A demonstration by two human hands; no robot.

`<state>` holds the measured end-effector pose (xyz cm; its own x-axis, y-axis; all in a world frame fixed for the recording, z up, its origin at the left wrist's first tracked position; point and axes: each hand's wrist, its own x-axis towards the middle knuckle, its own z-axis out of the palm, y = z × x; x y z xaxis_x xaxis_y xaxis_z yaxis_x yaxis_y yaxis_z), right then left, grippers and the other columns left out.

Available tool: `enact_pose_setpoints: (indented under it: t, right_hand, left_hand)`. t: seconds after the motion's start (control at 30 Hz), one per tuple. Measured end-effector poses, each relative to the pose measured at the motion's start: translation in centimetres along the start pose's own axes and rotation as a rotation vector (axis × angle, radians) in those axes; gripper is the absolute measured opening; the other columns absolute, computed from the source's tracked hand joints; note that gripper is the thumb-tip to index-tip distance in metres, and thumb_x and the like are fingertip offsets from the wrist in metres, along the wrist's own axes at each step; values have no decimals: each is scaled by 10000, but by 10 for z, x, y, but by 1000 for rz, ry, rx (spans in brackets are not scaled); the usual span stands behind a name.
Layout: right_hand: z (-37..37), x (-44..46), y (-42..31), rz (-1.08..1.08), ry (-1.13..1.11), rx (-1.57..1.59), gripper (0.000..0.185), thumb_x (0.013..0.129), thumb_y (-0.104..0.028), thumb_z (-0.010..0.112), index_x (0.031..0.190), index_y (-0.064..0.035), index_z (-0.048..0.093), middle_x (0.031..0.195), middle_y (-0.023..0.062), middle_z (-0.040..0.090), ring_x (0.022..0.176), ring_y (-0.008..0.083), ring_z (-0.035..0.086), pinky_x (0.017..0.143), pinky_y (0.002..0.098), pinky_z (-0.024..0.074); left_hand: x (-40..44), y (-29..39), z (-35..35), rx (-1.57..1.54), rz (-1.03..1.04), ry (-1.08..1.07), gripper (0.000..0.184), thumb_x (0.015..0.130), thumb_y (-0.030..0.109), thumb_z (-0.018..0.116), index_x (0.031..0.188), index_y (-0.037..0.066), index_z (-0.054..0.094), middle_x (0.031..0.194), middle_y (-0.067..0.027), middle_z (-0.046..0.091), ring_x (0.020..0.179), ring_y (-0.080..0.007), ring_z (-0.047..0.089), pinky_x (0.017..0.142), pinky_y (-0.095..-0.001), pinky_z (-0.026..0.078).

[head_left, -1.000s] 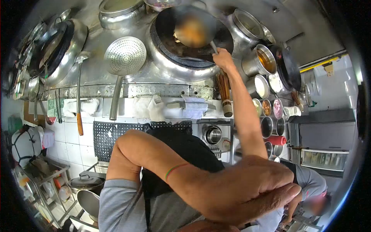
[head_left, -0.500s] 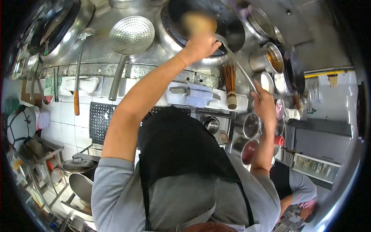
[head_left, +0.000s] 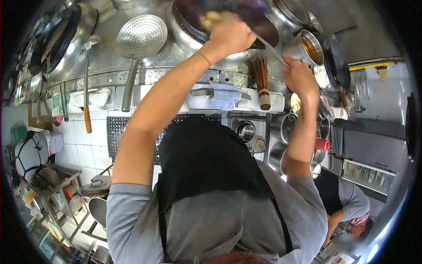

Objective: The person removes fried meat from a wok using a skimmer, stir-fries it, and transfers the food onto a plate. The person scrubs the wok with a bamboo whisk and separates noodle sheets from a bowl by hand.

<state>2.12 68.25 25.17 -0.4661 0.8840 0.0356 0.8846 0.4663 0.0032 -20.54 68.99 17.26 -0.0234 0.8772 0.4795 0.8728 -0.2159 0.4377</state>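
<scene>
My left hand [head_left: 231,37] is closed at the near rim of the dark wok [head_left: 259,20]; what its fingers wrap round is hidden. Blurred pale brown food [head_left: 211,19] shows in the wok just beyond that hand. To the right, my right hand [head_left: 301,77] grips the end of a long metal handle [head_left: 271,49], which slants up and left towards the wok and passes beside my left hand. The handle's far end cannot be seen. Below the handle, a bamboo brush [head_left: 262,83] stands near the stove's front edge.
A perforated skimmer [head_left: 142,37] and a wooden-handled ladle [head_left: 87,88] lie on the left. At the right are a pot of orange liquid [head_left: 310,47] and several metal containers [head_left: 288,127]. Folded cloths [head_left: 225,96] line the front ledge. Another person [head_left: 347,198] is at the lower right.
My left arm, earlier folded close to the camera, has reached out to the wok. My right hand has drawn back from the wok's rim, down and right, along the handle.
</scene>
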Motion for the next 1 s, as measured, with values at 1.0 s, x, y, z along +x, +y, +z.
enact_pose_setpoints:
  t: [1.0]
  right_hand:
    - [29,10,8,240,159,215,399,860,-172,613,1257,-185,577,1039,205,639,979,380,611,823,438,484]
  left_hand:
    - [-77,-6,25,-14,-77,-118,307,811,294,555,608,103,682,612,-190,626,579,-367,642,578,-477,531]
